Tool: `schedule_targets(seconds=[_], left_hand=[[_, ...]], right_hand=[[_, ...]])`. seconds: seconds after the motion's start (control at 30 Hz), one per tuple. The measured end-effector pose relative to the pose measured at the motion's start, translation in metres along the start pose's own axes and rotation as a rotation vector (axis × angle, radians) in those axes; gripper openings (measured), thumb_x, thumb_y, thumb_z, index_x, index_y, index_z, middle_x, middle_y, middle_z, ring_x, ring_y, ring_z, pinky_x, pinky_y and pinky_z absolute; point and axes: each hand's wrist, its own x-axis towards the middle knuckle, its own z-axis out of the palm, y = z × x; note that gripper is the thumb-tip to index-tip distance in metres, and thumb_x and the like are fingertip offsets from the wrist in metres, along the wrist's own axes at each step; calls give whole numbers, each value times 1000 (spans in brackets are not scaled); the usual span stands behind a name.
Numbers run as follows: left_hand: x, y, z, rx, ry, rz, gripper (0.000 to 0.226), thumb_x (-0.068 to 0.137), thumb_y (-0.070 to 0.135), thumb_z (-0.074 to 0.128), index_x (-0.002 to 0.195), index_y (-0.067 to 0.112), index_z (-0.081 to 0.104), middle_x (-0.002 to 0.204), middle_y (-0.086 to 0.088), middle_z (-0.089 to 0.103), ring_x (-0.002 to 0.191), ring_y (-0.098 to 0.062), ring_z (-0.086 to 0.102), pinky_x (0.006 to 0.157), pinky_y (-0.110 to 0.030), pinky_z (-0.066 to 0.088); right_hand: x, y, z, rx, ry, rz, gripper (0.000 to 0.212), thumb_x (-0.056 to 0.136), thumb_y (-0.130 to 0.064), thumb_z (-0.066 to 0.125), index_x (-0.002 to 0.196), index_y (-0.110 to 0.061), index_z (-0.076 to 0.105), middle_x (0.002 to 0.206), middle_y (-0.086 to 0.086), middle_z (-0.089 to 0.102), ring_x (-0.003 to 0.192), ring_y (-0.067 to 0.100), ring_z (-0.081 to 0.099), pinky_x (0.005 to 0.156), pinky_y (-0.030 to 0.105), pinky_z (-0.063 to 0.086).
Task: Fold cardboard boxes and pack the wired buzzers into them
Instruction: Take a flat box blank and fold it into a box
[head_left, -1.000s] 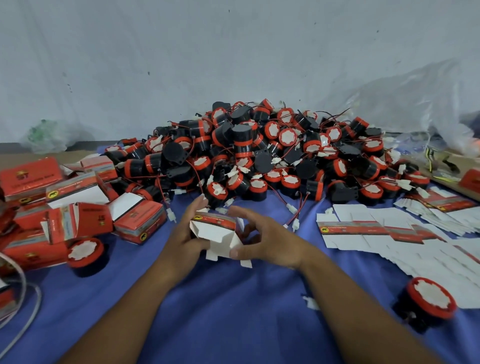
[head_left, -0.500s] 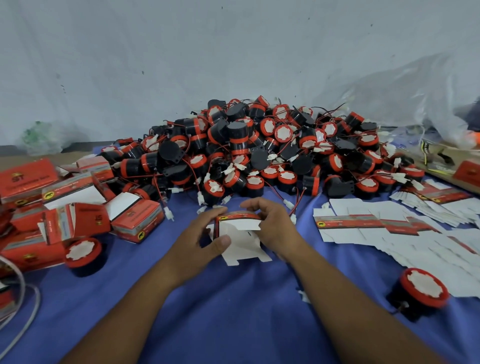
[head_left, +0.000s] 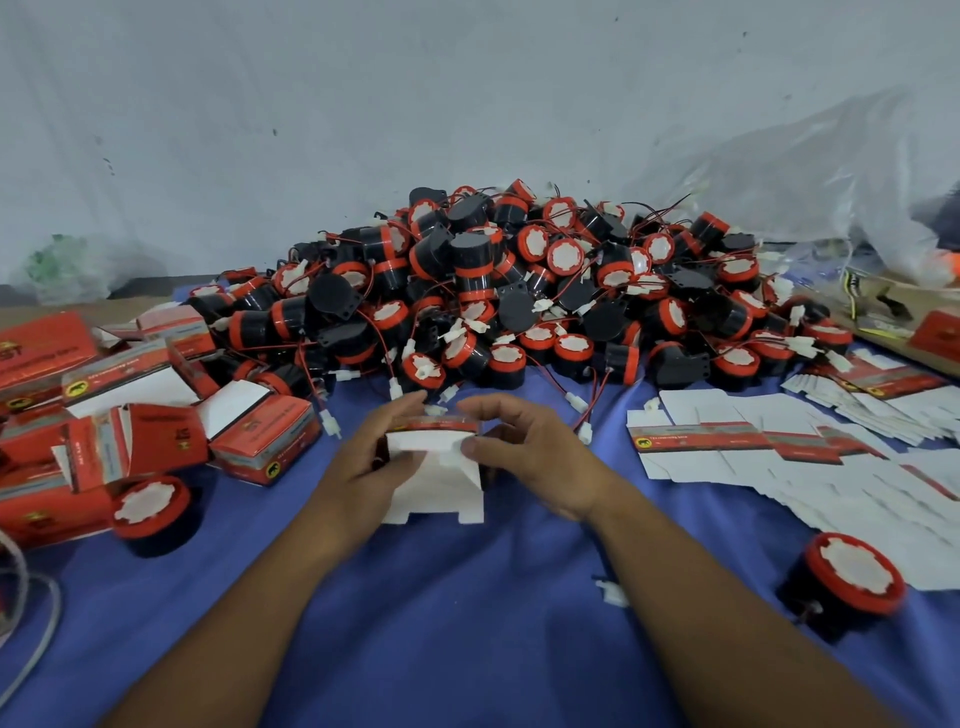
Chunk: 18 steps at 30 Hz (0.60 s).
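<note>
Both hands meet at the middle of the counter (head_left: 467, 623), which is draped in blue cloth, and hold a half-folded cardboard box (head_left: 436, 473) between them. The left hand (head_left: 363, 467) grips the box's left side, its fingers reaching up along the far edge. The right hand (head_left: 535, 452) arches over the top right corner, with its thumb pinching the white flap that faces the viewer. The box's red printed strip runs along its far top edge, and its notched white flap hangs towards the near side, down to the cloth.

Just beyond the hands rises a big pile of wired buzzers (head_left: 519, 291), black with red rims. Flat box blanks (head_left: 779, 457) are spread out to the right, and folded red boxes (head_left: 260, 431) are heaped on the left. One single buzzer (head_left: 150, 509) stands near the folded boxes, and another buzzer (head_left: 841, 577) stands at the near right.
</note>
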Motion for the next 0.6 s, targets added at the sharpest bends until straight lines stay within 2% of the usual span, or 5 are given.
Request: schedule_targets(seconds=[0.07, 0.2, 0.37, 0.47, 0.6], left_hand=[[-1, 2, -1, -141, -43, -4, 56, 83, 52, 71, 135, 48, 52, 129, 13, 62, 113, -14, 61, 93, -39, 53], [1, 8, -2, 38, -88, 68, 89, 55, 94, 57, 136, 62, 39, 112, 33, 61, 86, 1, 60, 71, -15, 49], [-2, 6, 2, 85, 96, 140, 45, 78, 64, 62, 121, 58, 52, 116, 33, 61, 94, 4, 63, 72, -10, 49], [-1, 0, 2, -2, 215, 61, 39, 81, 49, 73, 115, 32, 62, 110, 19, 66, 92, -1, 64, 76, -19, 53], [2, -7, -3, -213, 219, -44, 32, 74, 31, 76, 104, 26, 69, 105, 7, 71, 84, -9, 69, 64, -23, 55]], right_hand=[[3, 0, 2, 139, 101, 16, 25, 82, -22, 74, 102, -38, 75, 98, -4, 70, 79, 21, 63, 67, 32, 54], [5, -1, -1, 369, 144, 77, 13, 94, -17, 68, 103, -22, 75, 100, 5, 73, 81, 20, 66, 62, 28, 53], [4, -5, 4, 354, 122, 103, 28, 86, -26, 72, 110, -12, 71, 97, 7, 71, 80, 18, 62, 60, 26, 50], [3, -3, 11, 85, 102, 32, 17, 95, -22, 67, 111, -21, 72, 92, 4, 69, 72, 14, 60, 58, 24, 51], [-4, -7, 11, -121, -74, -18, 27, 96, -40, 63, 122, -38, 62, 92, 4, 65, 72, 11, 59, 68, 25, 53]])
